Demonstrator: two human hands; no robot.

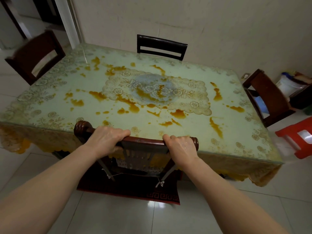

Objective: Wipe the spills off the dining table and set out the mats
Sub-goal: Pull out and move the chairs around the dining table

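Note:
The dining table has a glass top over a pale lace cloth. Orange-brown spills lie scattered across it in streaks and blots, from the far left to the right edge. A lace mat lies under the glass at the centre. At the near edge stands a dark wooden chair, pushed under the table. My left hand grips the left part of its top rail. My right hand grips the right part. No cloth or loose mats are in view.
Three more dark chairs stand around the table: one at the far left, one at the far side, one at the right. A red plastic stool stands on the tiled floor at the right. A wall runs behind the table.

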